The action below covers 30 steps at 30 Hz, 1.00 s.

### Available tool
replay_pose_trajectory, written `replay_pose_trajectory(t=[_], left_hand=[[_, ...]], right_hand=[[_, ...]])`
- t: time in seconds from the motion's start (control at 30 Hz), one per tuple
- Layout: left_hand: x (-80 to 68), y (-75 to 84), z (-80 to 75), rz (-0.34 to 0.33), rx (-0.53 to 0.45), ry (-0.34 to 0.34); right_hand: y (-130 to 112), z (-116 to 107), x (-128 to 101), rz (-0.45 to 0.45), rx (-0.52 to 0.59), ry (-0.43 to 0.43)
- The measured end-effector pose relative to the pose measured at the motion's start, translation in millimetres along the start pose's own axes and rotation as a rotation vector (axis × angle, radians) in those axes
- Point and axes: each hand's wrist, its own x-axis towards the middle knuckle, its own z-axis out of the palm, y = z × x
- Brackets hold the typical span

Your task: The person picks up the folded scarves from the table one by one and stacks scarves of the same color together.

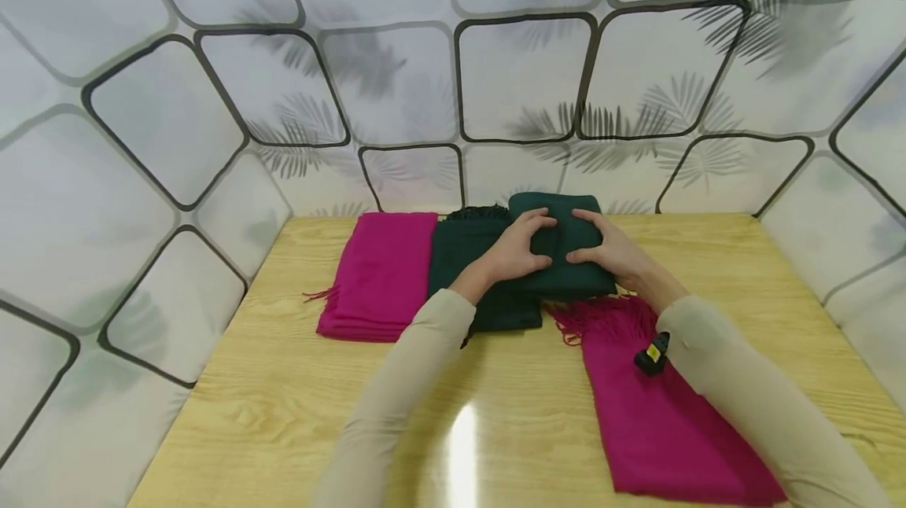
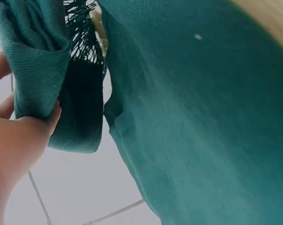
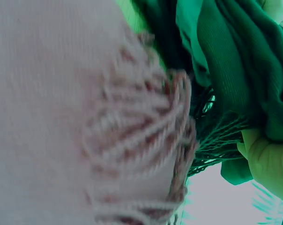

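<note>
Head view, centre frame: left hand (image 1: pixel 520 255) and right hand (image 1: pixel 610 250) clasping a folded green scarf (image 1: pixel 566 256) on a wooden table (image 1: pixel 283 382), magenta scarves (image 1: pixel 382 276) either side. Left wrist view: fingers (image 2: pixel 19 136) pinching green cloth. Right wrist view: fringe (image 3: pixel 212 136) dangling, likely to snag and spoil the fold.

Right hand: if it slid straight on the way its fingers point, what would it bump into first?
The right hand points leftward across the folded dark green scarf, so it would probably meet the left hand first; their fingertips are already close, though depth is hard to judge.
</note>
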Motion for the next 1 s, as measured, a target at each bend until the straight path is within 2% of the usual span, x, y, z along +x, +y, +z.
replay_pose_trajectory(t=[0.47,0.73,1.0], left_hand=[[-52.4,0.8,-14.9,0.057,0.010,0.026],[-92.4,1.3,-10.4,0.067,-0.009,0.004],[-124.1,3.6,-6.7,0.098,-0.006,0.034]], right_hand=[[-2.6,41.0,-21.1,-0.062,0.074,-0.023],[8.8,70.0,-42.4,-0.046,0.143,-0.064],[10.8,92.6,-59.2,-0.043,0.158,-0.082]])
